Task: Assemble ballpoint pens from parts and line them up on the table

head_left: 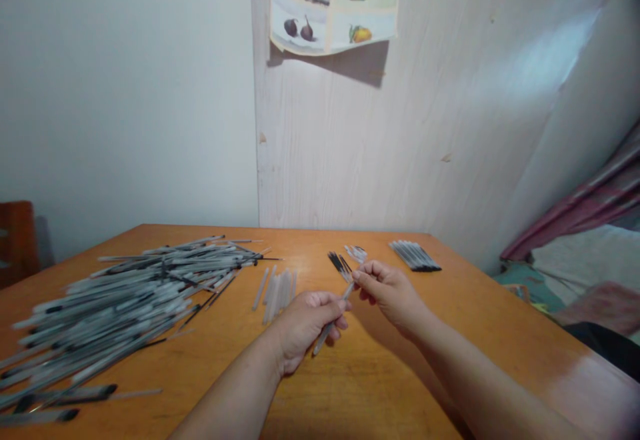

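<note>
My left hand [311, 323] is closed round a clear pen barrel [321, 342], which slants up and away over the table. At its far end the fingertips of my right hand [384, 287] are pinched together; any small part between them is hidden. Just beyond my hands lie several dark, thin refills [339, 264] and a little group of small, pale pieces [355, 252]. Several clear, empty-looking tubes [278, 293] lie side by side to the left of my left hand.
A large, loose heap of pens and pen parts [135, 300] covers the left of the orange wooden table [320, 400]. At the back right lies a neat row of black-tipped pens [414, 255]. A wall with a fruit picture [335, 3] stands behind; bedding [590, 267] is at right.
</note>
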A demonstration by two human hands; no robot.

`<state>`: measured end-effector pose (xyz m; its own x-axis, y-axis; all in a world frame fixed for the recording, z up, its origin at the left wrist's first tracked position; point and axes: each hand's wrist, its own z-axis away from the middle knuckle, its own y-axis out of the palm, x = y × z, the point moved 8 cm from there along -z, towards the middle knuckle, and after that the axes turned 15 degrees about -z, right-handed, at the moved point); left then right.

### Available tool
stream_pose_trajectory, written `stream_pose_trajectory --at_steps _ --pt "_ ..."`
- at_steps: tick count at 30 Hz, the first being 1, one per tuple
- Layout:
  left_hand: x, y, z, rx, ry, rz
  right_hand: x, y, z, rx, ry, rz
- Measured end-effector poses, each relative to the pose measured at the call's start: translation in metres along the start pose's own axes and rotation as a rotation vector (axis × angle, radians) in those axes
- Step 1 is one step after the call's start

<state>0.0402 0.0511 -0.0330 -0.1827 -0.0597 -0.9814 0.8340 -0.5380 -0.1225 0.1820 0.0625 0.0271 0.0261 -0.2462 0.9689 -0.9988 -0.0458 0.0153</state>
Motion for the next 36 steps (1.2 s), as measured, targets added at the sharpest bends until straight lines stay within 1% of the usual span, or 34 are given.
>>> stream_pose_trajectory --at_steps 6,8,10,12,15,17,19,21,24,28,30,32,36 --pt "-0.004 -0.003 0.002 -0.048 0.004 0.029 -0.002 0.007 0.002 0.051 -0.097 0.134" --pt "-0.004 -0.003 0.002 -0.053 0.002 0.031 -0.003 0.006 0.002 0.046 -0.107 0.149" --pt "-0.004 -0.003 0.001 -0.052 0.003 0.038 0.0 0.001 0.0 0.014 -0.122 0.134" --pt "-0.002 -0.004 0.0 -0.054 0.0 0.048 0.003 -0.012 -0.003 -0.056 -0.123 0.082" --pt "0.001 -0.007 -0.001 -0.068 0.0 0.062 0.002 -0.043 -0.01 -0.226 -0.086 0.0" --pt "0.001 -0.009 -0.002 -0.076 0.002 0.062 -0.002 -0.065 -0.015 -0.331 -0.087 0.009" --pt "0.002 -0.01 -0.002 -0.085 0.001 0.062 -0.011 -0.081 -0.02 -0.381 -0.072 0.059" --pt "0.002 -0.011 -0.001 -0.089 0.0 0.062 -0.021 -0.089 -0.026 -0.354 -0.069 0.132" --pt "0.001 -0.01 -0.001 -0.09 -0.001 0.06 -0.036 -0.092 -0.034 -0.267 -0.088 0.278" --pt "0.001 -0.01 -0.001 -0.088 -0.007 0.058 -0.054 -0.098 -0.038 -0.215 -0.079 0.419" --pt "0.002 -0.01 -0.001 -0.089 -0.006 0.065 -0.061 -0.103 -0.039 -0.227 -0.064 0.419" --pt "0.003 -0.01 -0.001 -0.091 -0.004 0.074 -0.064 -0.107 -0.037 -0.265 -0.048 0.385" --pt "0.005 -0.012 -0.001 -0.116 -0.013 0.074 -0.064 -0.109 -0.033 -0.331 -0.035 0.312"
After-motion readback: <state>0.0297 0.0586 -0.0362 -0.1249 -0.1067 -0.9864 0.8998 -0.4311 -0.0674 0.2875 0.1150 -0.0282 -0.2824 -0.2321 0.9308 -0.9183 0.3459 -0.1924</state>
